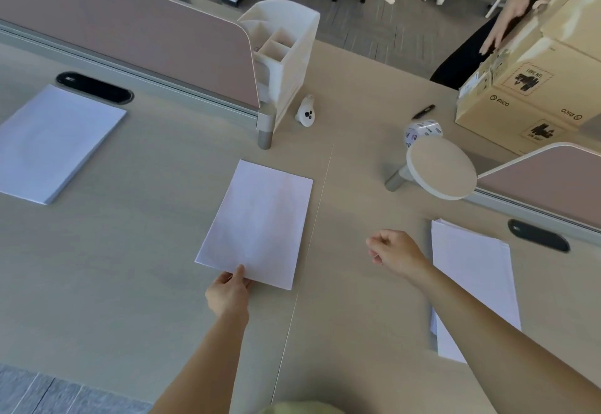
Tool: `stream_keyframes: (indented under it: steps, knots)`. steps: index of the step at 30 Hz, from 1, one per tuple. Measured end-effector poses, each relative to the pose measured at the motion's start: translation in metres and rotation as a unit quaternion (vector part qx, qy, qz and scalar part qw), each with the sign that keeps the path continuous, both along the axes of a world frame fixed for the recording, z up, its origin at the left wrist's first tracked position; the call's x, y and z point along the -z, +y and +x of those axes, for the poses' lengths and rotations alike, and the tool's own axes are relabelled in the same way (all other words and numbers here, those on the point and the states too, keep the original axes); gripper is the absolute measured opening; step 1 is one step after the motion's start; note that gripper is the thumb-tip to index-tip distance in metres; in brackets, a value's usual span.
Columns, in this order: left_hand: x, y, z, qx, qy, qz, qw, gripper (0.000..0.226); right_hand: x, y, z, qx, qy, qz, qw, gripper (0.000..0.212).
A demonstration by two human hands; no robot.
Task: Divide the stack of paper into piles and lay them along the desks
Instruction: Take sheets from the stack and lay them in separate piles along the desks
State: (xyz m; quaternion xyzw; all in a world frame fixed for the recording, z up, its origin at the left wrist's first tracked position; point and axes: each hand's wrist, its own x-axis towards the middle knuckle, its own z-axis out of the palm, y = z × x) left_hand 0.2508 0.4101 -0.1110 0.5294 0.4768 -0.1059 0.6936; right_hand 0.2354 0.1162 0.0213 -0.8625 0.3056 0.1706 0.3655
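Three white paper piles lie on the beige desks (130,251). A thick pile (52,143) sits at the far left. A thin pile (257,221) lies in the middle, just left of the seam between two desks. My left hand (229,293) pinches its near edge, thumb on top. A third pile (471,280) lies at the right, partly hidden by my right forearm. My right hand (395,251) hovers between the middle and right piles, fingers curled, holding nothing.
A white desk organiser (286,52) and a white controller (305,113) stand behind the middle pile. A tape roll (421,132), a black pen (422,111) and cardboard boxes (533,88) sit at the back right, where another person's hand (507,23) rests. Pink dividers (130,26) border the desks.
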Motion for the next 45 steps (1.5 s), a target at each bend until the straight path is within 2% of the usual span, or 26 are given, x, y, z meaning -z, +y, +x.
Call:
stream_keyframes:
  steps: [14,18,22,28,32,35,37,43,45]
  knots:
    - [-0.003,0.010,0.008,0.073,0.017,0.053,0.996,0.012,0.001,0.000,-0.012,0.000,0.005,0.002,1.000,0.021]
    - [-0.012,0.013,0.009,0.106,0.016,0.101,0.989,0.028,-0.007,0.000,-0.017,-0.087,0.017,-0.064,0.994,0.017]
    - [-0.020,0.019,0.010,0.152,0.035,0.103,0.982,0.041,-0.017,0.005,-0.024,-0.152,0.009,-0.104,0.983,0.012]
    - [-0.050,0.013,-0.009,0.190,0.021,0.030,0.981,0.009,-0.028,0.001,-0.051,-0.139,-0.012,-0.102,0.985,0.016]
    - [-0.065,-0.029,-0.028,0.282,-0.023,0.001,0.959,0.010,-0.029,-0.018,-0.094,-0.148,0.022,-0.130,0.980,0.015]
    - [-0.070,-0.078,-0.044,0.350,-0.043,-0.018,0.936,0.012,-0.026,-0.040,-0.132,-0.116,0.020,-0.116,0.986,0.012]
    - [-0.074,-0.109,-0.054,0.390,-0.050,-0.005,0.919,0.014,-0.021,-0.062,-0.154,-0.081,0.015,-0.100,0.992,0.012]
    - [-0.082,-0.204,-0.084,0.540,-0.093,0.072,0.834,0.023,-0.006,-0.164,-0.227,-0.025,0.029,-0.085,0.996,0.014]
    - [-0.083,-0.237,-0.095,0.546,-0.081,0.088,0.829,0.021,0.003,-0.201,-0.246,-0.004,0.027,-0.070,0.997,0.012]
